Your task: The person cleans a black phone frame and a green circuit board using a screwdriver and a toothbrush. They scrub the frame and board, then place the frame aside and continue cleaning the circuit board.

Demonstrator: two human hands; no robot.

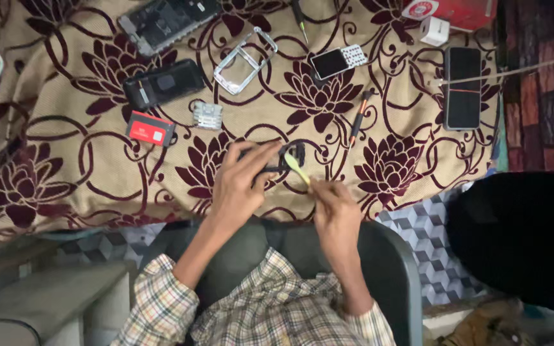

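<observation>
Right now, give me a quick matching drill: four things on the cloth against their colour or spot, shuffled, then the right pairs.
Things:
1. pry tool
2. card
3. charger
4. smartphone

Descriptions:
A. red, left of the hands
B. white cube, top right
C. yellow-green, in the right hand
D. black, lying flat at the right edge

Pairs: 1-C, 2-A, 3-B, 4-D

Phone repair spot — floral cloth (52,115), dismantled phones (165,22), screwdriver (359,118), spare frame (246,61) etc.
</observation>
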